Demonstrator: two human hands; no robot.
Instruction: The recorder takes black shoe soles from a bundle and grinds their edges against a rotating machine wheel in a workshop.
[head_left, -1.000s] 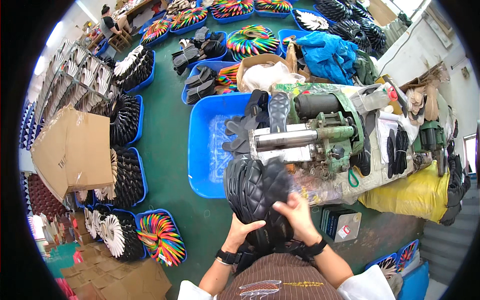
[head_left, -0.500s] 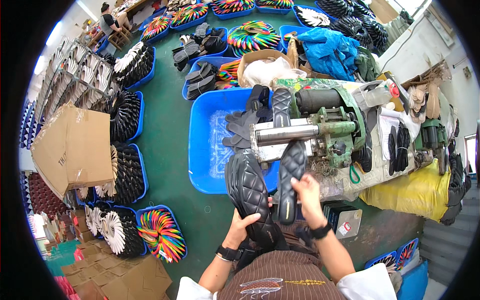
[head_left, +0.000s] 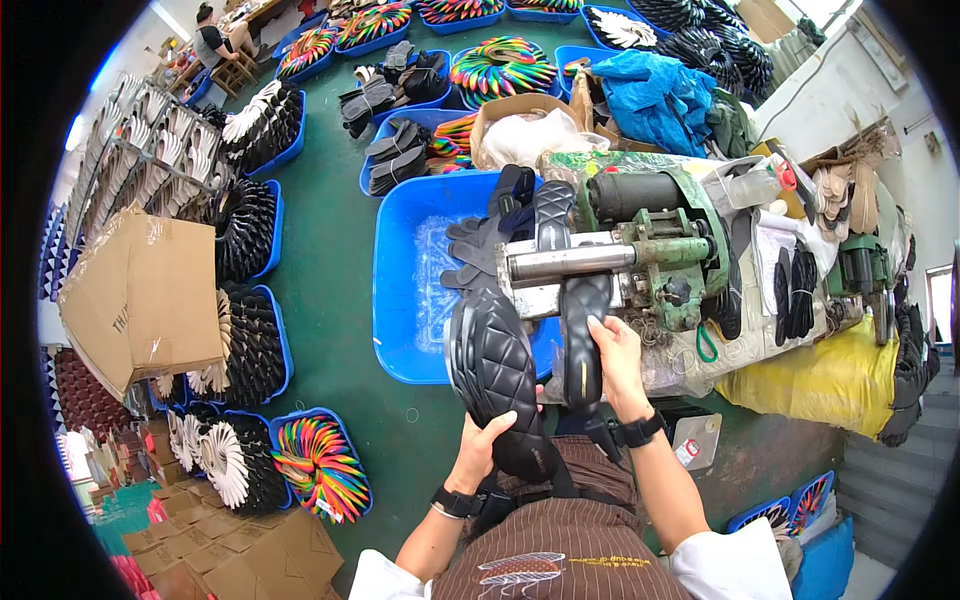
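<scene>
My left hand (head_left: 483, 447) is closed round the heel end of a stack of black quilted insoles (head_left: 497, 370), its thumb across the top one. To its right, a single black insole (head_left: 582, 350) is pinched in my right hand (head_left: 619, 365). The front end of that insole reaches the near side of the steel roller (head_left: 570, 262) on a green press machine (head_left: 655, 235). Another black quilted insole (head_left: 554, 212) sticks out on the roller's far side. Grey-black insoles (head_left: 478, 248) lie beyond the stack, at the right side of a blue tub (head_left: 388, 300).
The machine stands on a plastic-covered bench (head_left: 765, 340) with a yellow sheet (head_left: 815, 385) at its right. Blue tubs of rainbow insoles (head_left: 318, 462) and black ones line the green floor. A cardboard box (head_left: 150, 295) is at left. A person (head_left: 218, 42) sits far left.
My right hand has moved forward with the single insole, bringing its front end up to the roller. My left hand keeps the stack in nearly the same place.
</scene>
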